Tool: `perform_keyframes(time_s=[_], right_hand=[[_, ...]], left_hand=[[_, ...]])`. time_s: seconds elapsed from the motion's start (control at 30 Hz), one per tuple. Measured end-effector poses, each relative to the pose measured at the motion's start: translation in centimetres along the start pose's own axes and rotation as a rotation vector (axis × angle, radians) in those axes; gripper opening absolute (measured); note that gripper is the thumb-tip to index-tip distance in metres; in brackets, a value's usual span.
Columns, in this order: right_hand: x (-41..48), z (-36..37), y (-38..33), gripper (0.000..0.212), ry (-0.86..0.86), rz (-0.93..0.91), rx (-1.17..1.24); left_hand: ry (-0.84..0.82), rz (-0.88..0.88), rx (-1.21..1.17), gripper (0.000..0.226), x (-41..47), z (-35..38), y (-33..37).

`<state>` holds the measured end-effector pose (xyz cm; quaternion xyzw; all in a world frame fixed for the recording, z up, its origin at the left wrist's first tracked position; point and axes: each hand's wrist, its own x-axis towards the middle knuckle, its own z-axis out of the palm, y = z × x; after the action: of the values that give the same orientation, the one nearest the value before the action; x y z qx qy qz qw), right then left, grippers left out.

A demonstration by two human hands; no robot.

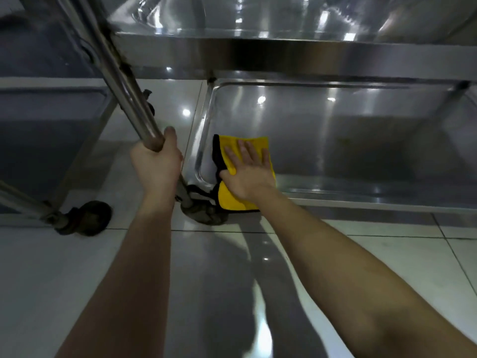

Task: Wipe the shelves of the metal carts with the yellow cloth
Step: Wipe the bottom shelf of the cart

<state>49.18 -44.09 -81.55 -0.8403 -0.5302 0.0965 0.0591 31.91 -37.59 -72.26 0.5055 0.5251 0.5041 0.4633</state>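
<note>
Left hand (154, 164) is gripping the post (124, 81) of the cart (284, 56), curling round the tube with the thumb lying up along its near side; the rest of that hand's fingers are mostly hiding behind the post. Right hand (247, 174) is pressing flat on the cloth (236, 201), palm down, fingers (242, 151) lying straight and slightly spread, thumb sitting by the cloth's black left edge. Cloth is yellow with a black border and is sitting at the near-left corner of the lower shelf (335, 140), its far part lying inside the tray and its near part hanging over the front rim toward the floor (129, 267). Lower shelf is a shallow steel tray with a raised rim, reflecting bright spots. Upper shelf (232, 19) is running across the top of the view above it, also shiny steel, its front edge facing the camera. Post is slanting from upper left down to the cart's near-left corner, where a wheel (204, 213) is sitting just beside the hanging cloth; touching or not, cannot tell. A second cart (51, 130) is standing to the left, apart from the first, with a second wheel (87, 218) resting on the floor. Floor is glossy pale tile with dark grout lines, showing dark shadows under the arms. Both forearms are bare and are reaching forward from the bottom of the view.
</note>
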Motion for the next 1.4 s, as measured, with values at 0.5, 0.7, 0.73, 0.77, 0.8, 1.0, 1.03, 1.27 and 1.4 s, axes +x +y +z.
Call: perform_keyframes(time_s=[0.5, 0.7, 0.73, 0.77, 0.8, 1.0, 1.03, 1.27, 1.4], right_hand=[[-7.1, -4.2, 24.9, 0.095, 0.025, 0.17, -0.037], [-7.1, -4.3, 24.8, 0.084, 0.038, 0.154, -0.025], [-7.1, -4.3, 25.1, 0.083, 0.03, 0.149, -0.019], [-6.9, -4.5, 25.6, 0.083, 0.019, 0.147, -0.017], [-6.6, -4.7, 26.3, 0.084, 0.007, 0.153, -0.018], [-3.9, -7.1, 34.9, 0.075, 0.044, 0.399, 0.011], [-2.8, -7.3, 35.5, 0.078, 0.048, 0.423, 0.011], [10.5, -7.4, 28.2, 0.088, 0.07, 0.37, -0.04], [13.6, -6.0, 18.1, 0.086, 0.029, 0.119, -0.101]], left_hand=[[-0.464, 0.637, 0.864, 0.077, -14.7, 8.1, -1.7], [-0.841, 0.274, 1.381, 0.143, -8.3, 12.3, -0.5], [-0.872, 0.239, 1.438, 0.133, -7.5, 12.5, -0.3], [-0.889, 0.211, 1.461, 0.123, -6.9, 12.6, -0.2], [-0.893, 0.197, 1.453, 0.118, -6.6, 12.7, -0.2], [-0.896, 0.233, 1.402, 0.145, -6.9, 12.7, -0.4], [-0.89, 0.238, 1.401, 0.152, -7.0, 12.6, -0.5], [-0.897, 0.285, 1.399, 0.149, -6.6, 12.6, -1.3], [-0.898, 0.274, 1.409, 0.156, -6.4, 12.7, -1.4]])
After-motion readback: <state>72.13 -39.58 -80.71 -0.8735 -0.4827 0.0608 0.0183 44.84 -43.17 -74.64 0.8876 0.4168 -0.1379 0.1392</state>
